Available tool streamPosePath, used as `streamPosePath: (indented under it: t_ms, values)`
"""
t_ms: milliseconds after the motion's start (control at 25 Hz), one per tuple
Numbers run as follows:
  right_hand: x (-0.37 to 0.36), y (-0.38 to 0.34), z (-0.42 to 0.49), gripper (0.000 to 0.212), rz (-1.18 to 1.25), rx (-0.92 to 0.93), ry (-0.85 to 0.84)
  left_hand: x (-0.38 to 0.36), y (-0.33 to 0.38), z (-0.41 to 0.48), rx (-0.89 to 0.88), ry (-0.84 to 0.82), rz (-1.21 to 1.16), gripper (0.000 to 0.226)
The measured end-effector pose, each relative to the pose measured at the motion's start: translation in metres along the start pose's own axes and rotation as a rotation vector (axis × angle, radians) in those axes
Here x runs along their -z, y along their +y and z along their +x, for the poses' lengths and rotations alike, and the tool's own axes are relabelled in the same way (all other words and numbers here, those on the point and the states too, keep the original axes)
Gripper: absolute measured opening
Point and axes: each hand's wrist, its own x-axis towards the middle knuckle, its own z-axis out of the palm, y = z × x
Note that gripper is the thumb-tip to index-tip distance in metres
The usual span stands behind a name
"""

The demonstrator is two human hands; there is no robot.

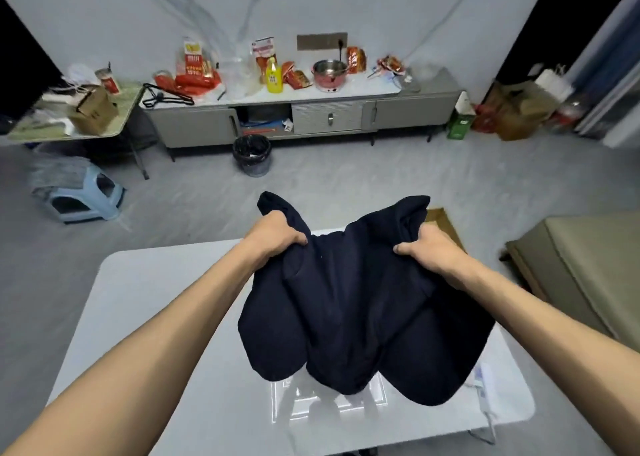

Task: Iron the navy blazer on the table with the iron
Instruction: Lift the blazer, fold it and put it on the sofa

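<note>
Grip: left hand (273,234) and right hand (429,251), both with fingers curled into bunched fabric, each clutching an upper part of the navy blazer (363,310). The hands are apart, with cloth sagging between them.

Navy blazer: lifted over the far half of the white table (156,317), crumpled. Its lower folds hang in three rounded lobes toward the near edge and the right edge; whether they touch the top cannot be told.

Table top: white printed marking (379,395) near the near edge, partly covered by the blazer. A white object with a cord (482,381) lies at the right edge; its kind cannot be told.

Beyond the far edge: grey floor, black-lined waste bin (252,156), and a low grey cabinet (346,116) carrying a pink electric pot (329,73), a yellow bottle (273,76) and red snack packets (194,78).

Left: blue plastic stool (86,199); folding table with a cardboard box (93,109).

Right: olive upholstered furniture (588,265).
</note>
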Motion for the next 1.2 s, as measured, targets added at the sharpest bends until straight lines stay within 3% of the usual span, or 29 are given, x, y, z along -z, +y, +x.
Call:
streamPosePath:
  t_ms: [320,800,1200]
  values:
    - [0.175,0.007,-0.115,0.034,-0.199,-0.04,0.299,-0.047,0.186,-0.102,-0.297,-0.123,0.036,0.025]
    - [0.466,0.231,-0.225,0.036,-0.135,-0.202,0.55,-0.322,0.426,-0.214,-0.499,-0.267,0.081,0.025]
    - [0.56,0.327,-0.234,0.036,-0.14,-0.369,0.656,-0.453,0.515,-0.21,-0.507,-0.46,0.004,0.021]
